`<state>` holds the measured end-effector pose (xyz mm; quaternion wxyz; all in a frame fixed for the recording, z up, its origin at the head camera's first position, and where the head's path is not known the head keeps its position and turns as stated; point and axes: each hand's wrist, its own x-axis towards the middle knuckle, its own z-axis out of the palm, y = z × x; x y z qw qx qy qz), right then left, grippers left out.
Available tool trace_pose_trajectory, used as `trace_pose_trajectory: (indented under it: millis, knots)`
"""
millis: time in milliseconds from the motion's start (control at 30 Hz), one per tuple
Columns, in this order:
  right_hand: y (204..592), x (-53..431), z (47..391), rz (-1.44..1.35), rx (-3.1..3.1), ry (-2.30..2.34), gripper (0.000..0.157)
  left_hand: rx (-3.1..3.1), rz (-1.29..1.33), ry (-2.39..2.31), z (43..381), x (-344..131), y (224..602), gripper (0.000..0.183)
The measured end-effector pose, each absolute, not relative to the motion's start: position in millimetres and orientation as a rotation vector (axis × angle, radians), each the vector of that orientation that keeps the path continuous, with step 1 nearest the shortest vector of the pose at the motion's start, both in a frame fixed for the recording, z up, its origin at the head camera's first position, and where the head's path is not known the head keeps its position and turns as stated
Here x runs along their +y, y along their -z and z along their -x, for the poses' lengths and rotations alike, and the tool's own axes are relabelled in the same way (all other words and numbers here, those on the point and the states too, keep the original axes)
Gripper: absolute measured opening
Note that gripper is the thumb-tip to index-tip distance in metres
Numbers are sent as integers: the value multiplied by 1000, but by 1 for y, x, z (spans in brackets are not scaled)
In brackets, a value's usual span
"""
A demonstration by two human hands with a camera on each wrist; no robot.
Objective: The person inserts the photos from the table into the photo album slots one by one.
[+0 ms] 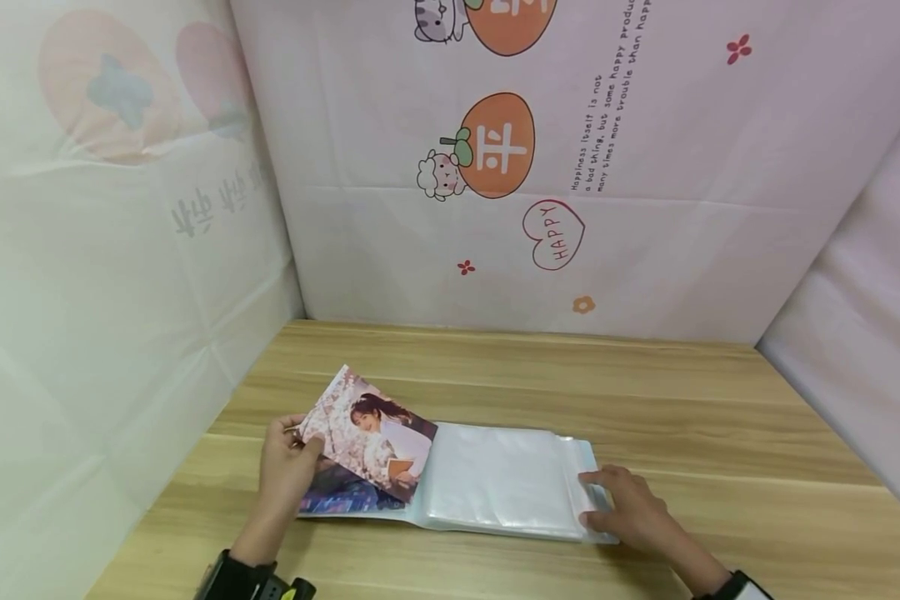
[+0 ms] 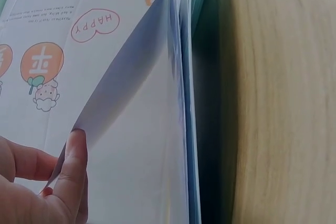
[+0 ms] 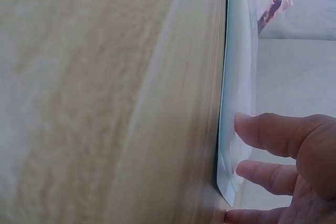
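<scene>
My left hand (image 1: 285,462) pinches the left edge of a photo print (image 1: 367,417), which shows a person among pink blossoms. The print tilts over the left side of an opened photo album (image 1: 495,475). Beneath it, a dark blue and purple picture (image 1: 345,493) partly shows. In the left wrist view, thumb and fingers hold the raised print (image 2: 121,85), its far corner close to the album's sleeves. My right hand (image 1: 633,508) rests at the album's right edge, thumb and fingertips touching it. In the right wrist view those fingers (image 3: 273,177) are extended against the edge of the pale blue cover (image 3: 226,177).
The album lies on a wood-grain table (image 1: 540,367). A white printed cloth (image 1: 375,250) with cartoon fruit and lettering stands behind it, and similar white cloth panels (image 1: 135,317) rise on both sides. A dark band with a device (image 1: 251,579) sits on the left wrist.
</scene>
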<state>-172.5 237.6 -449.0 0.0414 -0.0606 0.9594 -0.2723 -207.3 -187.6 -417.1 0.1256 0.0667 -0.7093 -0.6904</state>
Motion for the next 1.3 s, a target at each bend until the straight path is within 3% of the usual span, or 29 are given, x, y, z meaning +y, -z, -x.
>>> trace_pose_trajectory:
  millis: [267,467,667,800,1300]
  knots:
    - [451,238,172,189,2939,835,52,-2027,-145,2024,222,-194,451,30]
    - [450,238,171,201,2929,848,52,-2030,-99,2021,232,-208,477,50]
    - [450,238,170,192,2937,851,52,-2159,-183,2040,211,-203,442,31]
    - [450,238,171,199,2935,854,52,-2207,-229,2065,198,-198,421,35]
    - [450,239,171,233,2927,860,52,-2272,-252,2073,197,-199,418,35]
